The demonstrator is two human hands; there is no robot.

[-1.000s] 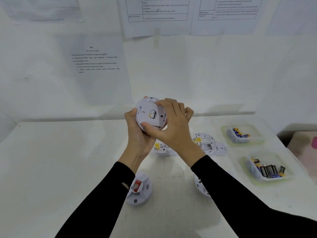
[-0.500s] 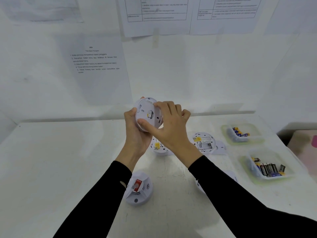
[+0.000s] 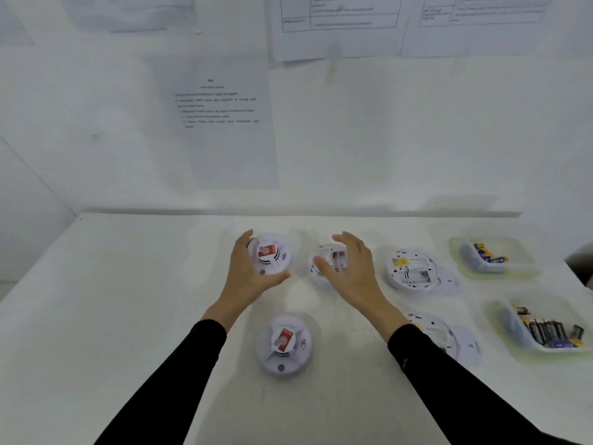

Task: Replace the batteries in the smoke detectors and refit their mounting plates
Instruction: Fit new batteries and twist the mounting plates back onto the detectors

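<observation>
Five smoke detectors are counted on the table [image 3: 128, 316]. Two lie face up with red labels: the far face-up detector [image 3: 272, 256] and the near face-up detector [image 3: 284, 345], both left of centre. Three lie back up: the middle detector [image 3: 329, 261], the open detector [image 3: 410, 268] to its right, and the half-hidden detector [image 3: 430, 332], partly covered by the right sleeve [image 3: 465, 390].

Two mounting plates are seen, one [image 3: 447, 281] tucked beside the open detector and one [image 3: 470, 346] beside the half-hidden detector.

The left hand [image 3: 252, 268] is curled round the far face-up detector, thumb at the near rim, fingers at the far rim; the frame is blurred. The right hand [image 3: 349, 268] is spread with fingers loosely bent over the middle detector and nothing is held; contact cannot be told.

Wide bare surface is left along the left edge and the near edge.

Two trays sit at the right edge: the far tray [image 3: 519, 248] holds a few batteries [image 3: 487, 255]; the near tray [image 3: 495, 311] holds a row of batteries [image 3: 545, 332]. Printed sheets [image 3: 218, 123] are stuck on the wall behind.
</observation>
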